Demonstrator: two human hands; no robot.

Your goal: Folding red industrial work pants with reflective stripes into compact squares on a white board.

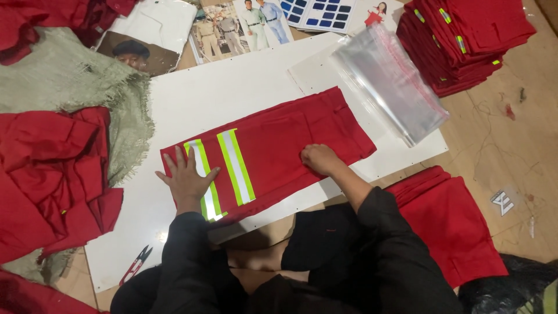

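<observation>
Pressing both hands on folded red work trousers on the white board: our left hand flat, open over reflective stripes; right hand curled, knuckles down mid-garment. Long axis runs left-right, slightly uphill; clear zip bags beyond.

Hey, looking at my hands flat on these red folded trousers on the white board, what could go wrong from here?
The trousers overhang the white board near your right hand, so they may slip off. The scissors by your left elbow could get knocked. The plastic bags could slide away.
</observation>
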